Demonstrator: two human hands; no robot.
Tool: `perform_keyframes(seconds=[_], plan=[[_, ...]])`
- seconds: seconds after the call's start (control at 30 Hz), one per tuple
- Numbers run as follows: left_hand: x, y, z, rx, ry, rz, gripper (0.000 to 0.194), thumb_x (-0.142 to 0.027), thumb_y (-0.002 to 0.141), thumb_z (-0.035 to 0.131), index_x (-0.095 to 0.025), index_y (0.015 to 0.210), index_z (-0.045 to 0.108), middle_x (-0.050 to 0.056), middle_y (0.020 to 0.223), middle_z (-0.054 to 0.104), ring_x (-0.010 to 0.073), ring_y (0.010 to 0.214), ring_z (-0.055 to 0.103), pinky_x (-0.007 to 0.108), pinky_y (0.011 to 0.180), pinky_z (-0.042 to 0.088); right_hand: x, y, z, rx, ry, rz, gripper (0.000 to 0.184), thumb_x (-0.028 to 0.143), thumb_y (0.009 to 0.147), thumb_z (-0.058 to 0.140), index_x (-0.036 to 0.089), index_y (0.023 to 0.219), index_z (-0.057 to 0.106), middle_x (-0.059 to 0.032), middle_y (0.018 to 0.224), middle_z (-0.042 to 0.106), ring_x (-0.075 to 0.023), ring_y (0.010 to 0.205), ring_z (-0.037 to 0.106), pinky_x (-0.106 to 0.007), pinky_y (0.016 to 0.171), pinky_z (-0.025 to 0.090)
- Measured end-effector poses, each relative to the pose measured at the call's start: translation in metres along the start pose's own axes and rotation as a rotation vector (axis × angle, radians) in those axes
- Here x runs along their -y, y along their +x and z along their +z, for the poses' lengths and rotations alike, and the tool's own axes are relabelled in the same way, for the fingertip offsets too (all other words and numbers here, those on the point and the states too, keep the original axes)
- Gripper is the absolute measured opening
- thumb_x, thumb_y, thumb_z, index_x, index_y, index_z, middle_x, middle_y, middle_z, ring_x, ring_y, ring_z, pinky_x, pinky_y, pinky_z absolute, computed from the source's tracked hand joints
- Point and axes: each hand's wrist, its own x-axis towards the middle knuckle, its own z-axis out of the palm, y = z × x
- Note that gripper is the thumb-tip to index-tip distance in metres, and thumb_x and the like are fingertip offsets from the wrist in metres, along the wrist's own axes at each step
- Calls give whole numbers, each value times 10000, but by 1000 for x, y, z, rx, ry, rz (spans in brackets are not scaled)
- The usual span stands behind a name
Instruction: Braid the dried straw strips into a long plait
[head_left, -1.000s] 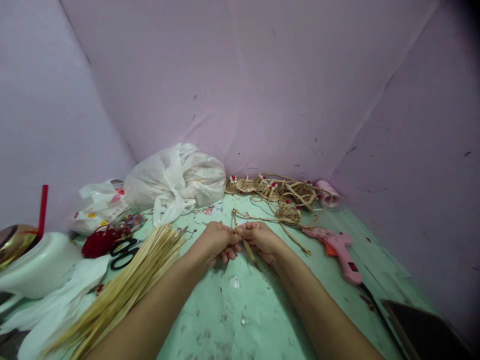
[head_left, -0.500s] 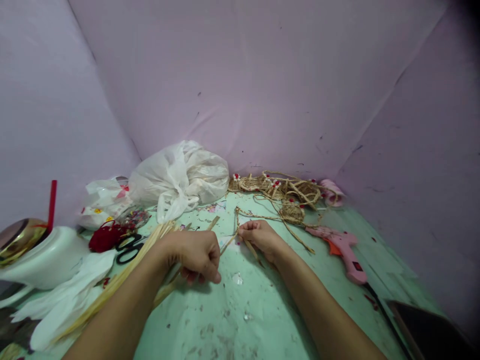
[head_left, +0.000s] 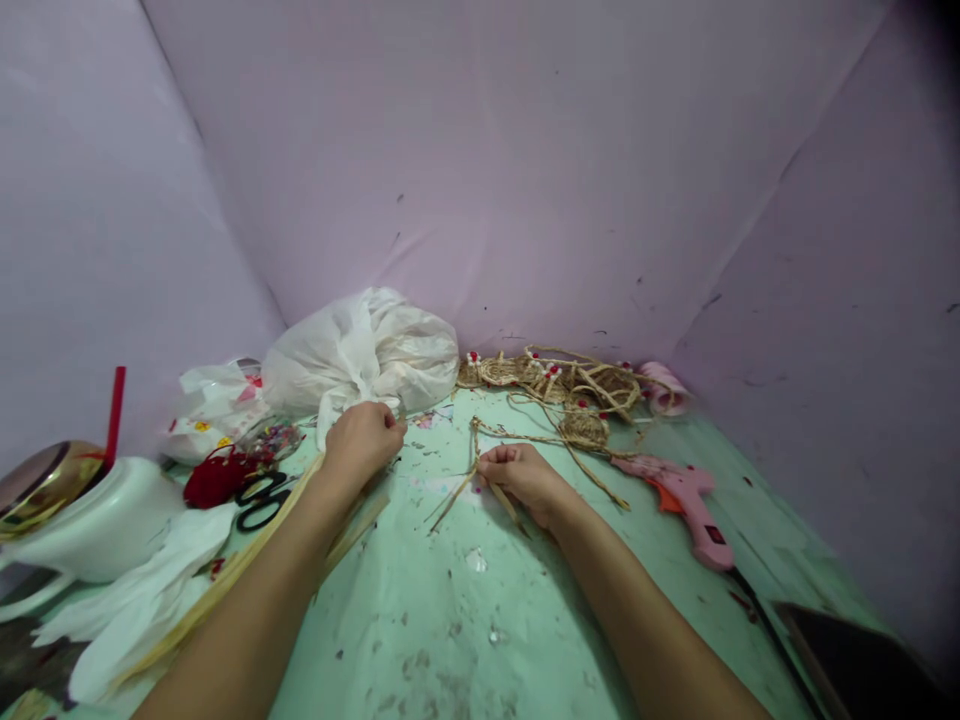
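Note:
A thin braided straw cord (head_left: 475, 436) stands up from the table, and my right hand (head_left: 521, 480) pinches it near its lower end. Loose strands (head_left: 452, 500) fan out below that pinch. Farther left, my left hand (head_left: 365, 440) is closed over the top of a bundle of pale straw strands (head_left: 217, 598), close to the white plastic bag (head_left: 360, 350). Its fingertips are partly hidden, so what they hold cannot be made out. More strands (head_left: 356, 540) lie beside my left forearm.
Braided straw pieces with red and white beads (head_left: 559, 380) lie at the back beside a pink spool (head_left: 664, 388). A pink glue gun (head_left: 690, 500) rests on the right, its cord running forward. Black-handled scissors (head_left: 261, 502), red yarn (head_left: 217, 480) and a white pot (head_left: 120, 520) stand left.
My left hand has moved up and left, away from the braid, to the straw bundle's top. Loose strands now show below my right hand, which keeps its pinch.

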Motion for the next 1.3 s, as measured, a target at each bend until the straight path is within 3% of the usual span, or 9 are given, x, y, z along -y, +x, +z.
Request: perform_keyframes(seconds=[0.2,0.4,0.47,0.53,0.63,0.77,0.9,1.17,1.3], plan=[[5,9,18,-3,-59,6,164,-242,673,506,-187,699,658,70,737,636,196,722,551,268,597,350,1,1,-1,6,5,16,102,177,616,536,121,531,533,28,425,479,-38,362,315,-193,396,208],[-36,-30,-52,-434,-684,263,160,-304,692,539,-206,745,653,5,772,626,124,696,542,227,611,404,1,1,-1,13,34,12,93,163,611,537,116,530,537,17,442,507,-43,383,344,-189,416,242],[-53,-52,-76,-339,-877,273,134,-294,668,568,-191,704,646,-2,713,612,113,654,531,213,560,398,1,1,0,20,59,8,93,164,609,539,116,529,539,19,440,511,-44,386,349,-187,423,250],[-63,-67,-86,-85,-1042,249,140,-296,633,595,-173,682,639,-9,622,583,94,564,499,203,500,377,2,0,-1,30,83,4,101,166,607,544,116,520,535,26,423,499,-42,381,347,-186,424,250],[-66,-66,-68,418,-1127,150,173,-303,582,616,-143,650,618,-17,530,531,63,453,423,189,418,315,3,-2,-1,45,129,2,96,151,594,547,120,507,522,40,392,473,-36,362,333,-185,413,232],[-54,-41,-11,754,-948,-66,178,-284,519,632,-134,578,558,-41,446,452,45,380,344,179,364,227,4,-3,-4,62,199,34,60,124,572,540,121,519,514,55,386,458,-25,334,299,-184,388,198],[-42,-29,22,792,-750,-86,235,-343,552,591,-152,477,475,-41,362,392,55,335,300,200,356,175,5,-2,-6,68,216,47,49,137,585,543,117,545,523,45,424,494,-20,328,298,-182,376,183],[-47,-28,23,506,-765,41,308,-208,491,606,-109,782,601,-34,547,522,75,488,414,193,474,300,5,-2,-6,62,236,46,37,123,585,533,121,550,520,45,417,495,-26,328,306,-183,372,184],[-51,-29,31,421,-785,68,225,-291,559,566,-103,666,627,-18,533,521,76,478,396,204,479,302,7,-3,-6,64,239,55,65,108,592,532,118,529,519,65,363,434,-20,316,278,-182,373,180]])
